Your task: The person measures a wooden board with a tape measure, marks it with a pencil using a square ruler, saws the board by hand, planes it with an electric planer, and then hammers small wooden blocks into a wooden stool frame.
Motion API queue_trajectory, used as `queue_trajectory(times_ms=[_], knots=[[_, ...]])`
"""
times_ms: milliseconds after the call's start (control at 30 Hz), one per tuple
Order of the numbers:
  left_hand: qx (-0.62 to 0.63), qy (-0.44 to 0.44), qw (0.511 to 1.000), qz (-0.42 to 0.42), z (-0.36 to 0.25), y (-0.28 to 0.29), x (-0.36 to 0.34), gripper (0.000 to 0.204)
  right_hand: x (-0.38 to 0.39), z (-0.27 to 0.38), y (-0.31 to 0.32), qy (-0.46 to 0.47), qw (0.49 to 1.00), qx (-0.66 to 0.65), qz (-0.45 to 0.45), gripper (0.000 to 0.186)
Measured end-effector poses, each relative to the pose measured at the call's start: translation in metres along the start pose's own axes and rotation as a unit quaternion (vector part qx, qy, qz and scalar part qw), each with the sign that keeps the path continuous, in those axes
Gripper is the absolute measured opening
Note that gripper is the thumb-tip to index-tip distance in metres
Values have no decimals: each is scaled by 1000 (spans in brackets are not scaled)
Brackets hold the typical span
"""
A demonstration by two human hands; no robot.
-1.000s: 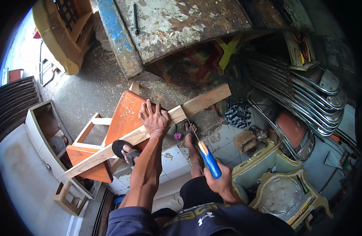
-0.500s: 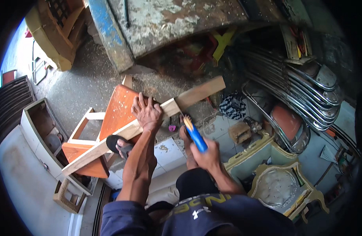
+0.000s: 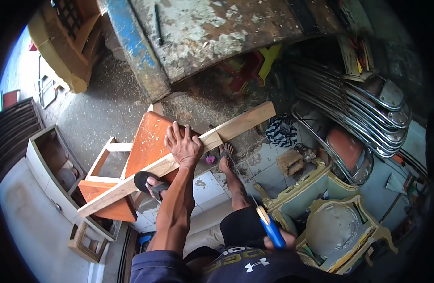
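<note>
Head view — right hand (image 3: 287, 239) holds blue-handled saw (image 3: 272, 231) — shirt (image 3: 294, 264) bears lettering (image 3: 233, 257).

Daylight glares white at upper left, deep shadow sits under the table (image 3: 198, 45), and fisheye edges curve into black.

The left grip (image 3: 185, 146) and a sandalled foot (image 3: 155, 183) hide stretches of the plank (image 3: 163, 164). Nearer than the plank, a blue handle (image 3: 274, 232) partly hides the right grip (image 3: 288, 239); beyond the plank, the view's upper edge crops the bench (image 3: 202, 28).
</note>
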State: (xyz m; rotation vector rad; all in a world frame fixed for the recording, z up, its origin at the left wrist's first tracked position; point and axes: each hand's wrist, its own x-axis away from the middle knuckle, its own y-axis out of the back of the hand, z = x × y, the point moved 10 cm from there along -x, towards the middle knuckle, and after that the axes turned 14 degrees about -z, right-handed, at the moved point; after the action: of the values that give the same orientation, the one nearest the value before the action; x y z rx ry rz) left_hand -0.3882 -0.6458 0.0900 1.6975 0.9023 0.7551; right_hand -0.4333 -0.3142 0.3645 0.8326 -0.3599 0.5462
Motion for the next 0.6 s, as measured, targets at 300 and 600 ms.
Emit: queue_trajectory(times_ms=[300,600], knots=[[-9,-24,999,-20,-18,4,-14,38,-120,35,-71,23,997,65,-39,16],[-27,-9,1000,-9,-9,-3,-12,40,-67,35,-28,31,997,30,-68,18]])
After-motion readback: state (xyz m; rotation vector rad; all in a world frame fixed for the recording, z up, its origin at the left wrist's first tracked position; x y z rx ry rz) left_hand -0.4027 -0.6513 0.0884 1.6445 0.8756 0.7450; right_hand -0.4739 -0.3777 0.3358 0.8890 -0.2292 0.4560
